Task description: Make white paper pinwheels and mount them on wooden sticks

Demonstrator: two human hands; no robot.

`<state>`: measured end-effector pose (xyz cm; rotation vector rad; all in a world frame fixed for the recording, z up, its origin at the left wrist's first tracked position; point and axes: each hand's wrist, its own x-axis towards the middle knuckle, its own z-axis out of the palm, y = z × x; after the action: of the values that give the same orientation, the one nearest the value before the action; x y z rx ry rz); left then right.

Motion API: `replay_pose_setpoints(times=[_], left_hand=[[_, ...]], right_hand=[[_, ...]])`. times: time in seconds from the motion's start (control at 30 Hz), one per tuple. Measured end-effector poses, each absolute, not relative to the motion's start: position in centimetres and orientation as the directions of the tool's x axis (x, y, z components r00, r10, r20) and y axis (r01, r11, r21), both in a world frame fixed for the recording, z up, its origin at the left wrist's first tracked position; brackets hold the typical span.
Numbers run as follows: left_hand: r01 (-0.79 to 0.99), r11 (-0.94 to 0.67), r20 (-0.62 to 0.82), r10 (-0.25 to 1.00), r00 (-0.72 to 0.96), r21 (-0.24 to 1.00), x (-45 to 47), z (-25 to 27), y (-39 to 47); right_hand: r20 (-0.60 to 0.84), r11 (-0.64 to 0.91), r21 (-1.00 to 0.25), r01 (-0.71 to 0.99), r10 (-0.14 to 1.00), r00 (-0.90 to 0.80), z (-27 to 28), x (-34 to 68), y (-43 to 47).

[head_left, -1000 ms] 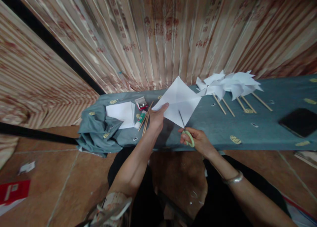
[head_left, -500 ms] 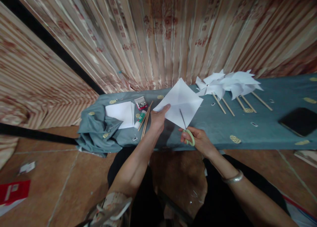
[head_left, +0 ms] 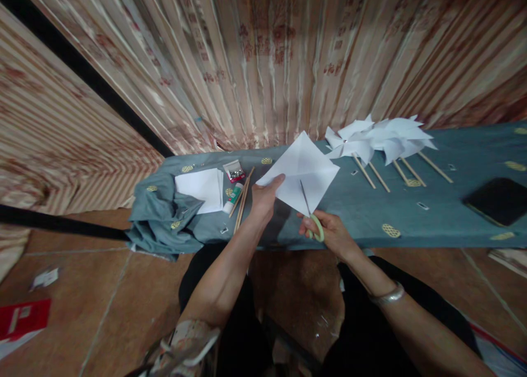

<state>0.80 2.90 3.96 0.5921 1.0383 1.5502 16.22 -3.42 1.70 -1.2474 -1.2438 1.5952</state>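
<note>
A square sheet of white paper [head_left: 302, 160] with crease lines is held up with its corners pointing up, down and sideways. My left hand [head_left: 265, 198] pinches its left side, thumb on top and the other fingers hidden beneath. In my right hand [head_left: 325, 231] is a pair of scissors [head_left: 316, 226] with light green handles, my fingers closed around them. One blade lies over the paper, running up from the bottom corner toward the middle. The other blade is hidden behind the sheet.
On the cloth-covered bench [head_left: 432, 212] several white paper pinwheels [head_left: 382, 138] on wooden sticks lie at right, near a black object [head_left: 498, 201]. At left are stacked white paper [head_left: 200, 189], a small box of metal pins [head_left: 234, 171], a glue stick [head_left: 233, 197] and loose sticks [head_left: 244, 201].
The paper has shifted slightly to the right with my left hand. My right hand and the scissors stay almost in place at the bottom corner.
</note>
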Motion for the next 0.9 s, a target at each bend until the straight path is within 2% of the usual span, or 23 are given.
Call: replay_pose_setpoints(times=[0.5, 0.9], left_hand=[[-0.512, 0.023, -0.179, 0.949, -0.258, 0.859, 0.8, 3.89, 2.92], [-0.499, 0.032, -0.188, 0.946, -0.265, 0.866, 0.91, 3.79, 2.87]], right_hand=[[-0.276, -0.289, -0.957, -0.039, 0.94, -0.199, 1.88, 15.84, -3.48], [-0.227, -0.225, -0.974, 0.03, 0.951, -0.209, 1.77, 16.1, -3.58]])
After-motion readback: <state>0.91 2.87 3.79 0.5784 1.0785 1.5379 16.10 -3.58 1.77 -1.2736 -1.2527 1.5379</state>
